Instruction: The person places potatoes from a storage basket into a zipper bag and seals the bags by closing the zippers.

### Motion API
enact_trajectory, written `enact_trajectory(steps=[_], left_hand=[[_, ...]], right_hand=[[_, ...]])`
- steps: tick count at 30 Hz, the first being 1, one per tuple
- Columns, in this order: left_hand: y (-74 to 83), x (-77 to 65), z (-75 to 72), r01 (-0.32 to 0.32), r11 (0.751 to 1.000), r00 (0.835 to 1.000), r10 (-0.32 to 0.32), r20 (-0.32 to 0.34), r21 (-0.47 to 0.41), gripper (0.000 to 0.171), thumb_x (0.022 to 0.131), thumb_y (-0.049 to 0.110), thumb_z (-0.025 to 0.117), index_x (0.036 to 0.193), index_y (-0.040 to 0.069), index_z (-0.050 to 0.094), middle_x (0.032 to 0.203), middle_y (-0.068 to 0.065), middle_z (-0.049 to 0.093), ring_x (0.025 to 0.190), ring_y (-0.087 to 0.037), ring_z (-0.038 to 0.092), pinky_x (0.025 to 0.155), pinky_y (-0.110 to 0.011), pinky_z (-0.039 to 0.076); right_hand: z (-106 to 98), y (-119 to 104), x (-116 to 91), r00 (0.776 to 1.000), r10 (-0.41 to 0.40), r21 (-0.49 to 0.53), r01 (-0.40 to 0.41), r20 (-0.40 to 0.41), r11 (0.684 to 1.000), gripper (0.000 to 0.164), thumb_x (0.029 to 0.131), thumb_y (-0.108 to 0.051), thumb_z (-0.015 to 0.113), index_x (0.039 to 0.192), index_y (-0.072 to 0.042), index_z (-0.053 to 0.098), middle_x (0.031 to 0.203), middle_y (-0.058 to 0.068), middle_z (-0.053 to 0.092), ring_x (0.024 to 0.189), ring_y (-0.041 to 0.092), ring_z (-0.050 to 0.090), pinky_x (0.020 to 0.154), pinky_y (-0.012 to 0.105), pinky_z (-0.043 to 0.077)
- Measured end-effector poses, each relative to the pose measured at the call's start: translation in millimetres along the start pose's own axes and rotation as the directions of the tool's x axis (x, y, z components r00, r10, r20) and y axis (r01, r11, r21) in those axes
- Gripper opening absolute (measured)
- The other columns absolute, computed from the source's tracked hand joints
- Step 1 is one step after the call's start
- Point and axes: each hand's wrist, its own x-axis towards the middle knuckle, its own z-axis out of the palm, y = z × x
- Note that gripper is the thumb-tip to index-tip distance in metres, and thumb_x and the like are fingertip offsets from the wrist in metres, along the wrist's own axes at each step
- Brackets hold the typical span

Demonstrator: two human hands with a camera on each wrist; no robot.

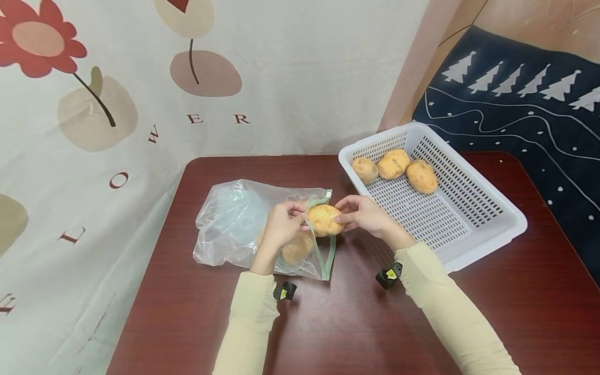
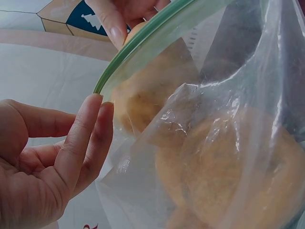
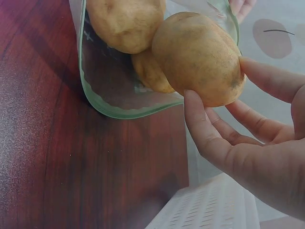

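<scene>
My right hand (image 1: 367, 214) holds a yellow potato (image 1: 324, 220) between thumb and fingertips at the mouth of a clear plastic bag (image 1: 225, 205). In the right wrist view this potato (image 3: 200, 57) is partly over the green-edged opening. My left hand (image 1: 283, 225) pinches the bag's green rim (image 2: 107, 78) between its fingers and thumb, keeping the mouth apart. Inside the bag, which lies on its side, are several potatoes; one bagged potato (image 1: 298, 249) shows through the plastic, and another (image 3: 126, 21) is seen through the opening.
A white perforated basket (image 1: 497, 221) stands tilted at an angle to the right, with three potatoes (image 1: 394, 164) at its far left end. Both sit on a dark red wooden table (image 1: 337, 323). Behind it hangs a printed cloth (image 1: 300, 94).
</scene>
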Motion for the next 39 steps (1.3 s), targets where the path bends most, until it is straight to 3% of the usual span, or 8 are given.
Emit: enact_trajectory(steps=[15, 26, 33, 39], left_hand=[[1.3, -1.1, 1.1, -0.008, 1.000, 1.000, 0.008, 0.006, 0.003, 0.013, 0.082, -0.011, 0.053, 0.094, -0.013, 0.059, 0.082, -0.019, 0.059, 0.062, -0.020, 0.061, 0.063, -0.034, 0.060], [-1.5, 1.2, 4.6, 0.001, 1.000, 1.000, 0.000, 0.010, -0.008, 0.014, 0.081, -0.011, 0.054, 0.094, -0.013, 0.058, 0.083, -0.021, 0.060, 0.064, -0.021, 0.061, 0.060, -0.027, 0.060], [-1.9, 0.9, 5.4, 0.011, 0.999, 1.000, -0.010, 0.026, -0.030, 0.014, 0.082, -0.010, 0.052, 0.095, -0.014, 0.057, 0.083, -0.021, 0.059, 0.065, -0.021, 0.061, 0.061, -0.026, 0.060], [-1.1, -0.2, 5.5, 0.020, 0.999, 0.999, -0.019, 0.033, -0.029, 0.014, 0.084, -0.009, 0.053, 0.096, -0.014, 0.057, 0.084, -0.021, 0.059, 0.065, -0.024, 0.062, 0.061, -0.026, 0.060]], right_hand=[[5, 9, 10, 1.000, 0.003, 0.011, -0.003, -0.023, 1.000, 0.031, 0.080, 0.009, 0.061, 0.108, 0.015, 0.049, 0.088, 0.015, 0.059, 0.068, 0.016, 0.060, 0.074, 0.051, 0.056], [14, 13, 15, 0.999, 0.006, 0.026, -0.005, -0.039, 1.000, 0.030, 0.080, 0.009, 0.060, 0.107, 0.015, 0.048, 0.086, 0.014, 0.059, 0.068, 0.015, 0.060, 0.072, 0.045, 0.058], [18, 15, 18, 0.999, 0.006, 0.034, -0.004, -0.039, 0.999, 0.032, 0.080, 0.008, 0.060, 0.108, 0.016, 0.048, 0.089, 0.018, 0.059, 0.068, 0.015, 0.061, 0.078, 0.053, 0.054], [18, 16, 20, 0.999, 0.010, 0.031, -0.009, -0.047, 0.999, 0.030, 0.081, 0.008, 0.060, 0.108, 0.016, 0.049, 0.086, 0.015, 0.059, 0.067, 0.015, 0.061, 0.071, 0.043, 0.059]])
